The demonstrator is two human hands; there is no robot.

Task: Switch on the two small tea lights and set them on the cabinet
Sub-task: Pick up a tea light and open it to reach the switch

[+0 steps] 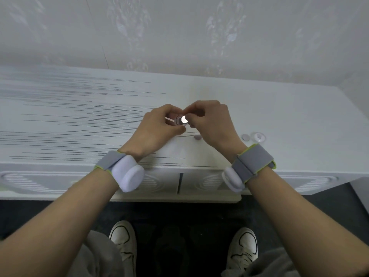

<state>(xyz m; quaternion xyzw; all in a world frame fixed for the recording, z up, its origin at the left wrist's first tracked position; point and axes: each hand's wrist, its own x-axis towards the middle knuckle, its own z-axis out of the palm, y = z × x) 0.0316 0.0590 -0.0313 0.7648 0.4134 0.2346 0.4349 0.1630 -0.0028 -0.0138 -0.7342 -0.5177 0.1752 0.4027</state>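
Both my hands meet above the middle of the white cabinet top [79, 120]. My left hand [159, 126] and my right hand [211, 120] pinch one small tea light [182, 120] between their fingertips; its round face shines bright white toward me. A second tea light [258, 136], white with a clear rim, sits on the cabinet top to the right of my right wrist. A small round disc [245, 137] lies just left of it, and another small pale piece [197, 136] peeks out under my right hand.
The cabinet stands against a pale patterned wall [179, 33]; its right end [351, 120] is near the frame's edge. Drawer fronts [159, 182] face me below the top. My shoes [123, 242] stand on a dark floor.
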